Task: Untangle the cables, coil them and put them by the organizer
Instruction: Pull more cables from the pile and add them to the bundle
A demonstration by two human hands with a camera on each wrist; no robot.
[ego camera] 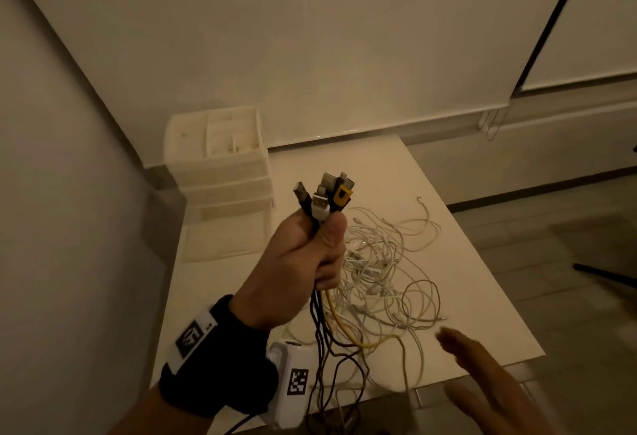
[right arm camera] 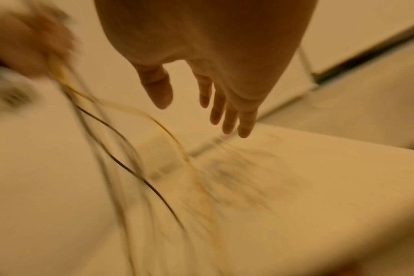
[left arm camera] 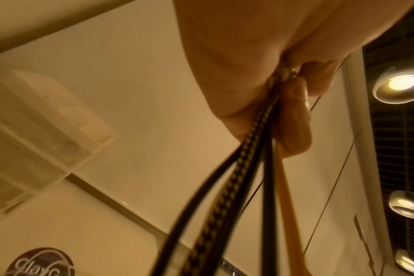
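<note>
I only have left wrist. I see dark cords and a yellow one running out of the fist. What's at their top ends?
Observer: In the head view the left hand holds a bunch of plugs upright above the thumb, one with a yellow housing.
Operator: Where is the right hand?
Observer: The right hand is open, fingers straight, over the near right part of the table, holding nothing.
Operator: Any cables left on the table?
Observer: Yes, a loose tangle of white cables lies there, right of the fist.
Operator: And the organizer?
Observer: The white drawer organizer stands at the table's far left corner, no coiled cable beside it.
</note>
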